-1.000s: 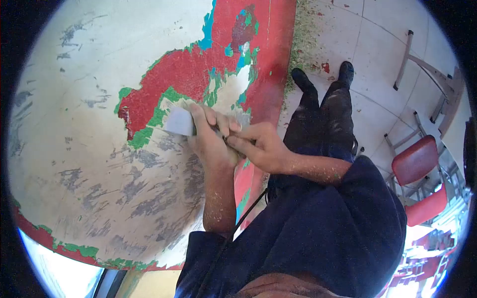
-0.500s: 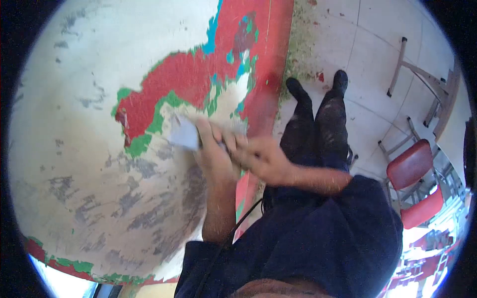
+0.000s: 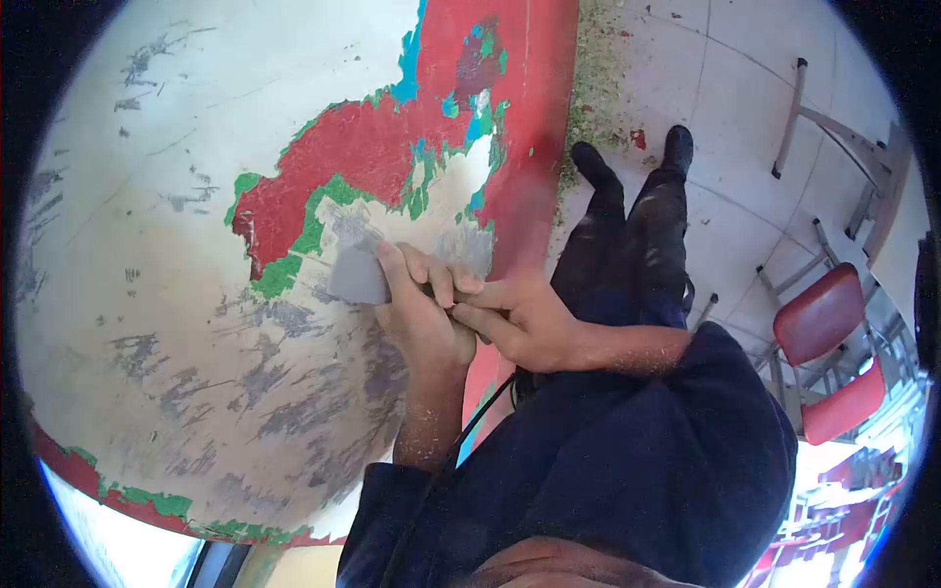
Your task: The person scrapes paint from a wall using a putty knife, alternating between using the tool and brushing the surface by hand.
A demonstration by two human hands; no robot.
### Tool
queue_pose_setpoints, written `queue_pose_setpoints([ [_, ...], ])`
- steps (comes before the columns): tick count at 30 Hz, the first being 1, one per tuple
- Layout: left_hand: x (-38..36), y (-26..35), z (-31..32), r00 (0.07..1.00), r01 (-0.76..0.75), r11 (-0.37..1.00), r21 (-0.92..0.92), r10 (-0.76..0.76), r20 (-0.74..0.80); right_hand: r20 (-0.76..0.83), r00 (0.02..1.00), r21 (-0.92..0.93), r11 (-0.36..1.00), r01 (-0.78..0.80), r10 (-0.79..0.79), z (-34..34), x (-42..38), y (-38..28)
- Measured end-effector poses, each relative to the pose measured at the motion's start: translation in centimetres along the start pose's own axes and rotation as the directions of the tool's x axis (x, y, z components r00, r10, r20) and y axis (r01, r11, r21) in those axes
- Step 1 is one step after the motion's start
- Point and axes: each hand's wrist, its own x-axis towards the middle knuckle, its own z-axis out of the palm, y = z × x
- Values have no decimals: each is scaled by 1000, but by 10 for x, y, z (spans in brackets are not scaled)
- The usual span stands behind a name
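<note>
My left hand [image 3: 426,318] is closed round a flat grey scraper blade [image 3: 358,275], its index finger lying along the blade. The blade rests on a pale painted surface [image 3: 225,108], just below a peeled patch edged in green. Against the left hand's fingers presses my right hand [image 3: 529,316], closed at the tool's rear end. The handle is hidden by the fingers. Grey scrape marks [image 3: 265,392] cover much of the surface below and left of the blade.
A red painted band [image 3: 534,108] runs along the surface's right side. Paint flakes [image 3: 600,103] lie on the tiled floor [image 3: 735,118] beside it. Two dark shoes stand there. At the right are a red chair [image 3: 821,312] and metal furniture legs [image 3: 790,122].
The blade and both hands have shifted slightly down, and their motion blur is mostly gone. The view has shifted a little. Both hands keep their hold.
</note>
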Motion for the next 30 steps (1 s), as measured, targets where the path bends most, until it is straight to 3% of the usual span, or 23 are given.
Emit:
queue_pose_setpoints([
  [2, 5, -4, 2, 999, -36, 998, -42, 35, -22, 29, 1000, -13, 1000, -1, 1, -9, 5, 4],
  [5, -4, -10, -2, 988, -97, 986, 134, 112, -109, 38, 999, 110, 994, 2, -6, 5, -6, 12],
  [8, 15, -2, -18, 984, -173, 979, 109, 166, 71, -2, 998, 190, 980, 60, -61, -1, 4, 3],
  [9, 16, -1, -27, 922, -382, 882, 274, 342, 185, 1, 999, 208, 977, 43, -44, -5, 6, -5],
  [11, 14, 13, -30, 711, -698, 508, 505, 571, 410, 27, 999, 195, 980, 30, -36, -26, 19, -29],
  [12, 5, 25, -29, 586, -768, 244, 592, 640, 497, -7, 986, 169, 972, 163, -164, -40, 19, -33],
  [13, -5, 40, -24, 449, -774, -17, 633, 689, 569, -82, 981, 170, 967, 188, -177, -52, 6, -46],
  [14, -22, 56, -17, 169, -581, -450, 678, 748, 642, -156, 970, 167, 963, 214, -188, -65, -7, -59],
  [15, -26, 62, -16, 105, -383, -612, 692, 715, 691, -271, 958, 193, 970, 147, -91, -76, -24, -80],
  [16, -31, 68, -15, 39, -153, -723, 674, 677, 735, -380, 919, 135, 976, 169, -107, -90, -41, -97],
  [18, 21, 48, -25, 302, -77, -702, 708, 660, 688, -566, 807, -17, 981, 192, -168, -113, -76, -131],
  [20, 87, -14, -31, 362, -152, -871, 468, 392, 846, -640, 707, -148, 951, 272, -302, -129, -119, -165],
  [21, 69, -14, -23, 566, -285, -923, 261, 58, 822, -640, 668, -180, 919, 350, -380, -133, -141, -180],
  [23, 50, -12, -13, 670, -383, -915, 127, -180, 720, -623, 605, -290, 864, 411, -497, -136, -181, -211],
  [25, 70, -2, -8, 631, -215, -945, 245, 57, 774, -627, 515, -360, 803, 474, -585, -145, -205, -222],
  [27, 58, 60, -28, 130, 46, -944, 328, 331, 935, -655, 501, -277, 796, 538, -566, -156, -221, -224],
  [28, -1, 102, -30, 299, -394, -671, 628, 553, 778, -673, 493, -252, 797, 549, -552, -159, -225, -223],
  [29, -10, 124, -39, 503, -83, -687, 722, 596, 625, -687, 485, -230, 796, 560, -540, -162, -227, -222],
  [30, -52, 148, -42, 322, 79, -678, 730, 711, 625, -694, 482, -223, 797, 561, -534, -165, -228, -218],
])
